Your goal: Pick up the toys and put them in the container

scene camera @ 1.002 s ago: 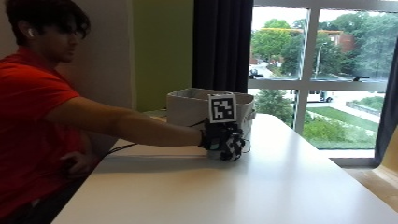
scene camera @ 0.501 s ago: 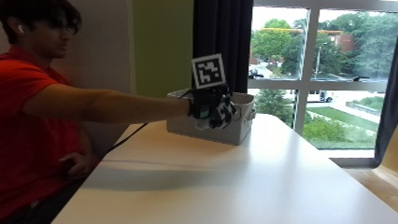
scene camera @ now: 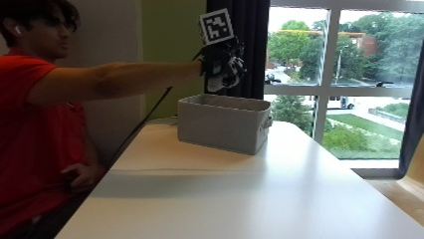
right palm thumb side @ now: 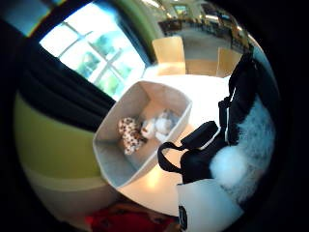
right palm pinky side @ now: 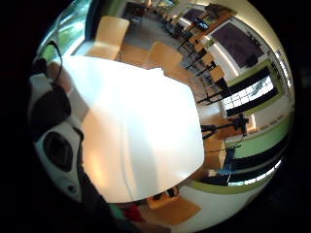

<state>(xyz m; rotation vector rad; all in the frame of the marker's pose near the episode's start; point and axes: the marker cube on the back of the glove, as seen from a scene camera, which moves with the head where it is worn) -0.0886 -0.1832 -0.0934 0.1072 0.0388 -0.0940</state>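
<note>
The gloved right hand [scene camera: 222,64], curled round a fluffy white soft toy [right palm thumb side: 251,140], hangs above the grey fabric container [scene camera: 224,122]. Best lowered past the rim beside the spotted toy [right palm thumb side: 129,135] below before letting go.

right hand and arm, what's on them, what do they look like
The right hand wears a black glove with white patches, and black straps cross the palm in the thumb side palm view. The forearm is bare; a short red sleeve covers the upper arm. The other hand is bare, with no glove.
</note>
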